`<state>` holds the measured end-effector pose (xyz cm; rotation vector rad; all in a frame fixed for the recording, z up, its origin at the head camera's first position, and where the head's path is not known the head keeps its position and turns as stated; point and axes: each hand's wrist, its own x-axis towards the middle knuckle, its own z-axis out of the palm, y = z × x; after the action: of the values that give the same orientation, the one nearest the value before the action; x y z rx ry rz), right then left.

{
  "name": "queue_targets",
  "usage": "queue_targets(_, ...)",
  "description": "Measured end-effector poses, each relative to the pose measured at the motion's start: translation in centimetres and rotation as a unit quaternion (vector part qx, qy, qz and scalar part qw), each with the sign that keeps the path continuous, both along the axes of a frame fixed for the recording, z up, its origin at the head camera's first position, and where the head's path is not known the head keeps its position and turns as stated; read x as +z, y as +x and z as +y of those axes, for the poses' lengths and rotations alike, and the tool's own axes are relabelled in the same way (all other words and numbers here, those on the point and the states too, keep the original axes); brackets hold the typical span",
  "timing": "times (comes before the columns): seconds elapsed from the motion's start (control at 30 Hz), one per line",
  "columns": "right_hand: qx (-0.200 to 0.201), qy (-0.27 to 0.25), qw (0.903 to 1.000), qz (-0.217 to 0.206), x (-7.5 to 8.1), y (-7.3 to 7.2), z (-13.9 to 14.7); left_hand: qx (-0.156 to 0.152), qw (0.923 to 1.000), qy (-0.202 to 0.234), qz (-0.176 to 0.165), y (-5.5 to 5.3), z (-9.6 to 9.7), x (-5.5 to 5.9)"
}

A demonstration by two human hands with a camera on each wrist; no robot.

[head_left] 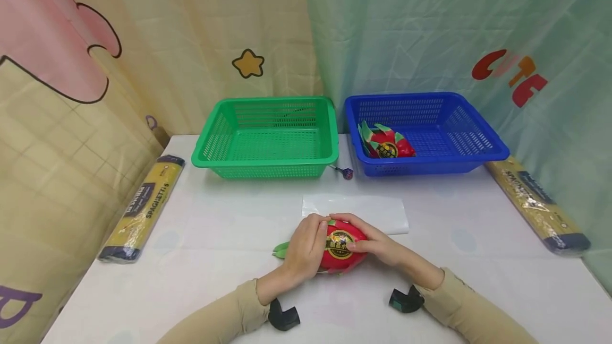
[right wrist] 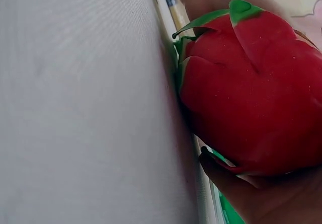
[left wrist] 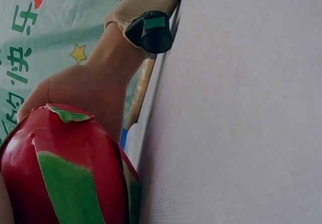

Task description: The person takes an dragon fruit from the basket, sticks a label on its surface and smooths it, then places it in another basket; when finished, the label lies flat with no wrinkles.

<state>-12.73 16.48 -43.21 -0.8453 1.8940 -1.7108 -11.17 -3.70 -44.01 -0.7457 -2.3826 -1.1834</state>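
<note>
A red dragon fruit [head_left: 342, 258] with green-tipped scales and a black-and-gold round label lies on its side on the table's near middle. My left hand [head_left: 306, 246] grips its left end, a green leafy tip poking out past the hand. Around the right end, my right hand [head_left: 377, 240] holds it, thumb over the label. In the left wrist view the right hand [left wrist: 83, 90] shows behind the fruit [left wrist: 55, 168]. From the right wrist view, fingers of the right hand [right wrist: 282, 199] curl under the fruit [right wrist: 251, 93], close beside the table surface.
Behind the hands lies a white plastic sheet [head_left: 354, 211]. A green basket [head_left: 265, 164] and a blue basket [head_left: 430, 165] holding another dragon fruit [head_left: 389, 142] stand at the back. Between them lies a lollipop [head_left: 347, 173]. Spaghetti packs [head_left: 143, 208] [head_left: 537, 203] flank the table.
</note>
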Motion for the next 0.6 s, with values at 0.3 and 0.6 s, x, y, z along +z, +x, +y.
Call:
queue_targets(0.3,-0.061,0.1,0.993,-0.018,1.4,0.1,-1.1,-0.01,0.9924,-0.03,-0.118,0.6,-0.2,0.4)
queue_targets(0.6,-0.145,0.171,0.9744,0.019,2.7,0.7,-2.7,-0.018,0.9937,-0.038,-0.104,0.5,0.0,0.7)
